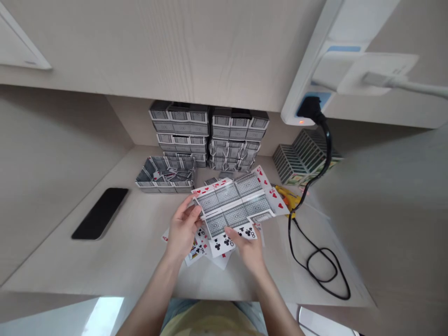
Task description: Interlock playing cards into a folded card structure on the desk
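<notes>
In front of me is a flat panel of joined playing cards (pixel 233 207), grey backs upward, with face-up flaps sticking out at its edges. Hearts show on the far and right flaps, clubs on the near one. My left hand (pixel 182 228) pinches the panel's left edge between thumb and fingers. At the near edge, my right hand (pixel 250 247) holds it with the thumb on top and the fingers mostly hidden beneath. Loose face-up cards (pixel 196 251) lie on the desk under the panel, partly covered by it and my left hand.
Card-built drawer stacks (pixel 182 128) stand at the back, beside an open card box (pixel 164 189) holding card pieces. A black phone (pixel 100 213) lies left. Right are a yellow glue gun (pixel 287 197), a looped black cable (pixel 327 280), striped boxes (pixel 290 163) and an overhanging power strip (pixel 308 79).
</notes>
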